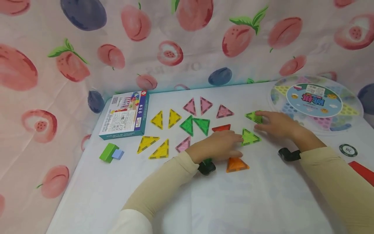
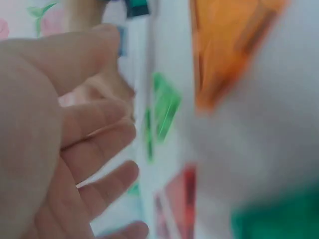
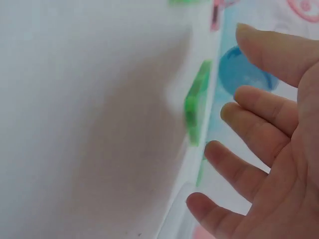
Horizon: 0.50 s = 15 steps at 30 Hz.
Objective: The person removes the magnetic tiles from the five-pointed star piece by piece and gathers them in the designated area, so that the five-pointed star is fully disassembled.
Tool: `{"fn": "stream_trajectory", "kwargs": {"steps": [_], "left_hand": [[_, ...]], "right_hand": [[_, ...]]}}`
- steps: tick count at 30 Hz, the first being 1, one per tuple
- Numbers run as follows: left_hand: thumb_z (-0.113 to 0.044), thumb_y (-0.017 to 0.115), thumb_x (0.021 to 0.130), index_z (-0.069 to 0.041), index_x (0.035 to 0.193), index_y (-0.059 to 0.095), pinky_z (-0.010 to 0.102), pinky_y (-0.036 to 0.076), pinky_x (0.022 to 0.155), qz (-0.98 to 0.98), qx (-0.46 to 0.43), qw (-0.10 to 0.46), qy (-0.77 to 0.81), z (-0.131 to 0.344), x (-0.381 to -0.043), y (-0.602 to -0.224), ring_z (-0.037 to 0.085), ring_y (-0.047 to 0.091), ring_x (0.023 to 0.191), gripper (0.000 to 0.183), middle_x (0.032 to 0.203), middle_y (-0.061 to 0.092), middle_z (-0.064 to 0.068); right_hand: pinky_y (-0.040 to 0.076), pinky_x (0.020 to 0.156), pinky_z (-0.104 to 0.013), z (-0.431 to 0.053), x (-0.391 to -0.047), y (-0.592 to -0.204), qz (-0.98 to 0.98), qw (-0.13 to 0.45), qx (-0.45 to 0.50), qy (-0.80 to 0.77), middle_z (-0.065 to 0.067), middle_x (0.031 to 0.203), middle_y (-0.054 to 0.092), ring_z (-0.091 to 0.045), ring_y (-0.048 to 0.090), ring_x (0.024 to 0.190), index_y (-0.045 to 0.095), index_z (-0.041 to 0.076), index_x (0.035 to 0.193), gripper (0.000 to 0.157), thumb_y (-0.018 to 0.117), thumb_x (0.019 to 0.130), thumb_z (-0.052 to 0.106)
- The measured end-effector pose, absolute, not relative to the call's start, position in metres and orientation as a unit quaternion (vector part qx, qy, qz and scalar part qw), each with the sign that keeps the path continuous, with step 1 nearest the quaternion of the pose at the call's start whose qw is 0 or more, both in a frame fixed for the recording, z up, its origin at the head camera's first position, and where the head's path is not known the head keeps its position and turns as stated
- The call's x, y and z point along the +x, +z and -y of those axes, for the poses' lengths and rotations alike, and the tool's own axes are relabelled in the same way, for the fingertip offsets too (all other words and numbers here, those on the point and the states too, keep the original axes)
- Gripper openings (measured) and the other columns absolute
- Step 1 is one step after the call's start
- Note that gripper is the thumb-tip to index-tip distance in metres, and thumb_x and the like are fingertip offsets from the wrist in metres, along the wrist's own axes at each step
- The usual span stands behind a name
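Note:
My left hand [image 1: 217,145] hovers over the translucent triangle tiles, fingers spread and holding nothing in the left wrist view. Its fingertips reach the left edge of a lime green triangle tile [image 1: 250,137]; whether they touch is unclear. A red triangle tile [image 1: 221,128] lies partly hidden behind that hand, an orange one [image 1: 237,165] just in front of it. Under the left wrist, a dark green tile is mostly covered. My right hand [image 1: 276,126] has extended fingers at the right side of another lime green tile [image 1: 253,117]. No grip shows in the right wrist view.
Yellow tiles [image 1: 159,149], green tiles [image 1: 201,125] and pink tiles [image 1: 190,106] lie to the left. A boxed set [image 1: 124,112] and small blocks [image 1: 108,152] are at far left. At right are a round game board [image 1: 314,100], a black chip [image 1: 348,150] and a red piece [image 1: 362,173].

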<state>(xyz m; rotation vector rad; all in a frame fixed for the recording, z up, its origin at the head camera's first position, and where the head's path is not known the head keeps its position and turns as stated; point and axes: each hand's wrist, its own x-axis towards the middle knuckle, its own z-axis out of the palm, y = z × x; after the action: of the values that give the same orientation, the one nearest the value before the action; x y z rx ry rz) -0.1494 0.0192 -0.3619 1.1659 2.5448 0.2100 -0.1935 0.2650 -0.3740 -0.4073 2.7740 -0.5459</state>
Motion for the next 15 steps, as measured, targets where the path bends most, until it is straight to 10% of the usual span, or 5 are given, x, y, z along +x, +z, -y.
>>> {"fn": "stream_trajectory", "kwargs": {"steps": [15], "left_hand": [[-0.057, 0.049, 0.082, -0.026, 0.137, 0.037, 0.05, 0.024, 0.098, -0.952, 0.263, 0.153, 0.026, 0.059, -0.179, -0.37, 0.025, 0.023, 0.128, 0.064, 0.143, 0.027, 0.004]], "right_hand": [[0.03, 0.092, -0.054, -0.244, -0.161, -0.378, -0.946, 0.145, -0.179, -0.227, -0.015, 0.128, 0.046, -0.035, 0.038, 0.117, 0.048, 0.012, 0.129, 0.059, 0.056, 0.083, 0.048]]}}
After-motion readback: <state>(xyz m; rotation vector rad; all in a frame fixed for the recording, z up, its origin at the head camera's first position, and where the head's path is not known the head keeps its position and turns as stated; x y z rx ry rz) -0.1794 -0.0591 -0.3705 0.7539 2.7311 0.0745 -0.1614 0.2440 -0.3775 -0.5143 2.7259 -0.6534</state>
